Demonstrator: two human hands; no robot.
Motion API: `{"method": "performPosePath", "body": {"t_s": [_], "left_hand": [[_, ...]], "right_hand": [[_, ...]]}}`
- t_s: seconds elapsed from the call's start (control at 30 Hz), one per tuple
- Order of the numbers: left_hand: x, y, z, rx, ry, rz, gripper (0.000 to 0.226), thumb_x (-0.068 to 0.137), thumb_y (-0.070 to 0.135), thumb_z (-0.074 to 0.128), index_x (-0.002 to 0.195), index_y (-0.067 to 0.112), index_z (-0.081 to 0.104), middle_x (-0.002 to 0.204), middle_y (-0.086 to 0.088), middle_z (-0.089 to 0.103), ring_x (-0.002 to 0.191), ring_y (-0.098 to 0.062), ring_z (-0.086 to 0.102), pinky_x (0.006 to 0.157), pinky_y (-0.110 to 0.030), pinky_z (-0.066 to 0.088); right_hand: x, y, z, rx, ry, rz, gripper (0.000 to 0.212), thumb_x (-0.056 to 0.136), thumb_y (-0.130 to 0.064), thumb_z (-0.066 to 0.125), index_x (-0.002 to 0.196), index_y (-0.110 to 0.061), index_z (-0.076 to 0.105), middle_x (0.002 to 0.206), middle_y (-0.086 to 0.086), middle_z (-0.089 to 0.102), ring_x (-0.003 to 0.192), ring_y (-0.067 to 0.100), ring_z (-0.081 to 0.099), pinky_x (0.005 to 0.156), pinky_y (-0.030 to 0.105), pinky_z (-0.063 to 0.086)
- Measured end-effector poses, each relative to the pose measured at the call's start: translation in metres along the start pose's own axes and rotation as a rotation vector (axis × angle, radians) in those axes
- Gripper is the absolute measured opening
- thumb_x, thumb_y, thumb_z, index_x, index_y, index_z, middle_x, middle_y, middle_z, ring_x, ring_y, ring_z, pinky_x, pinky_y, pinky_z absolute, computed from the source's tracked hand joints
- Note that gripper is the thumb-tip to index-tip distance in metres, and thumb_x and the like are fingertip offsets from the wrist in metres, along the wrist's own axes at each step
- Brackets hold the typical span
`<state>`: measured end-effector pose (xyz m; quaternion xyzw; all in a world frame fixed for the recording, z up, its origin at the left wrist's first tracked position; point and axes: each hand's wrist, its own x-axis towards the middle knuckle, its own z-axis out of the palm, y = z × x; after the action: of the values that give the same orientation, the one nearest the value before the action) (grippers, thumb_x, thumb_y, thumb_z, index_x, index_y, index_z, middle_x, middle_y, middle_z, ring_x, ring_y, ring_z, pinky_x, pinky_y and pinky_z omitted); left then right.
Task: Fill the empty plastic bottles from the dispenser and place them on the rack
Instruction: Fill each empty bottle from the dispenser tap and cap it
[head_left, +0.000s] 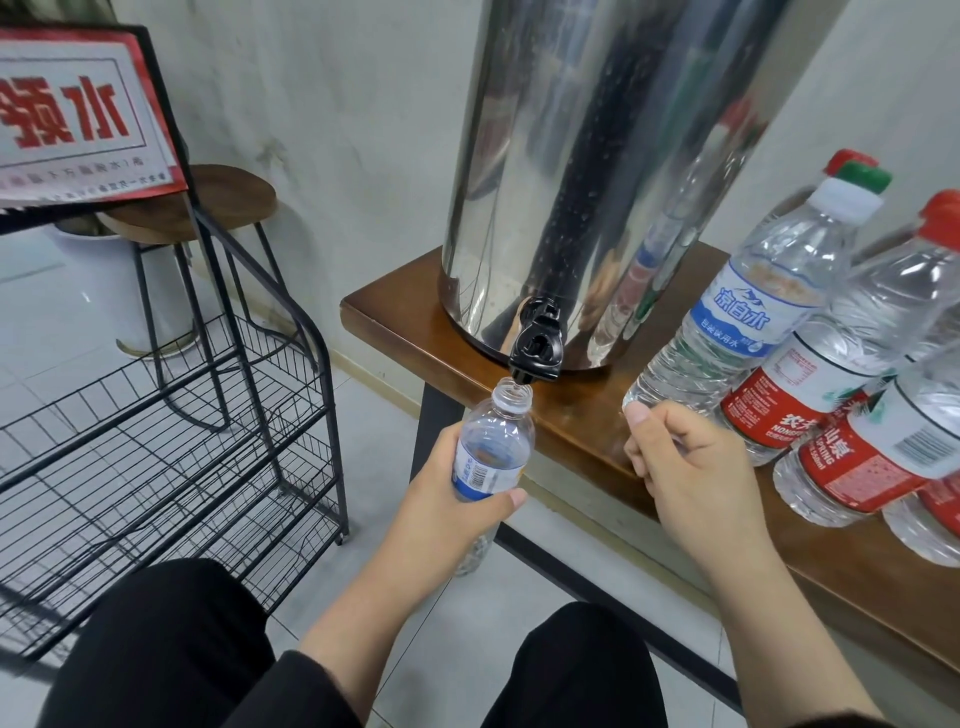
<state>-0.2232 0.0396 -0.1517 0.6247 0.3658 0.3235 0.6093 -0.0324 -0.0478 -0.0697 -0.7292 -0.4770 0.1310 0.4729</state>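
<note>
My left hand (447, 499) grips an uncapped clear plastic bottle (493, 441) with a blue label around its middle. The bottle's open mouth sits right under the black tap (535, 348) of the tall steel dispenser (597, 156). My right hand (691, 467) hovers at the table's front edge to the right of the tap, its fingers curled and the thumb pressed on the index finger; nothing shows inside it. The black wire rack (182, 441) stands on the floor to the left, and I see no bottles on its shelves.
The dispenser stands on a brown wooden table (395, 317). Capped bottles crowd the table's right side: one with a blue label (737, 312) and several with red labels (831, 374). A round stool (208, 208) and a red-bordered sign (78, 114) stand behind the rack.
</note>
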Motion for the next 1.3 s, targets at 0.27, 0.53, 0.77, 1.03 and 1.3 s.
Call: {"method": "performPosePath", "body": {"t_s": [0.27, 0.53, 0.77, 1.03, 1.3], "left_hand": [[0.0011, -0.0020, 0.0006, 0.016, 0.004, -0.003, 0.055, 0.085, 0.023, 0.082, 0.128, 0.038, 0.053, 0.115, 0.017, 0.069, 0.109, -0.001, 0.065, 0.083, -0.008, 0.049], [0.0003, -0.0020, 0.0003, 0.040, 0.005, -0.004, 0.056, 0.086, 0.026, 0.082, 0.131, 0.038, 0.051, 0.117, 0.018, 0.067, 0.111, -0.001, 0.064, 0.083, -0.006, 0.049], [0.0008, -0.0019, 0.0005, 0.040, 0.007, -0.008, 0.056, 0.085, 0.026, 0.082, 0.130, 0.038, 0.051, 0.118, 0.017, 0.068, 0.112, -0.004, 0.064, 0.083, -0.007, 0.049], [0.0006, -0.0020, 0.0005, 0.035, 0.008, -0.013, 0.055, 0.085, 0.025, 0.082, 0.129, 0.039, 0.051, 0.117, 0.017, 0.068, 0.110, -0.003, 0.064, 0.082, -0.006, 0.049], [0.0006, -0.0024, 0.0002, 0.045, 0.002, -0.015, 0.056, 0.086, 0.026, 0.081, 0.131, 0.039, 0.050, 0.118, 0.017, 0.067, 0.112, -0.004, 0.064, 0.084, -0.010, 0.052]], "right_hand": [[-0.0006, -0.0008, 0.0002, -0.009, 0.008, 0.008, 0.048, 0.102, -0.034, 0.056, 0.065, -0.005, 0.052, 0.060, 0.006, 0.054, 0.055, 0.009, 0.045, 0.058, 0.031, 0.039], [-0.0007, -0.0020, 0.0011, 0.000, 0.015, 0.014, 0.048, 0.102, -0.035, 0.056, 0.066, -0.005, 0.053, 0.060, 0.006, 0.054, 0.055, 0.009, 0.045, 0.059, 0.033, 0.040], [-0.0005, -0.0011, 0.0001, -0.005, 0.002, -0.003, 0.048, 0.102, -0.036, 0.056, 0.064, -0.006, 0.052, 0.060, 0.007, 0.052, 0.055, 0.009, 0.044, 0.057, 0.030, 0.039], [0.0004, -0.0007, -0.0015, 0.017, -0.026, 0.001, 0.047, 0.101, -0.035, 0.056, 0.063, -0.007, 0.051, 0.058, 0.000, 0.051, 0.055, 0.008, 0.044, 0.058, 0.031, 0.037], [0.0001, -0.0006, -0.0015, 0.015, -0.033, -0.006, 0.046, 0.102, -0.033, 0.056, 0.065, -0.006, 0.051, 0.057, -0.002, 0.050, 0.054, 0.006, 0.044, 0.058, 0.028, 0.038]]}}
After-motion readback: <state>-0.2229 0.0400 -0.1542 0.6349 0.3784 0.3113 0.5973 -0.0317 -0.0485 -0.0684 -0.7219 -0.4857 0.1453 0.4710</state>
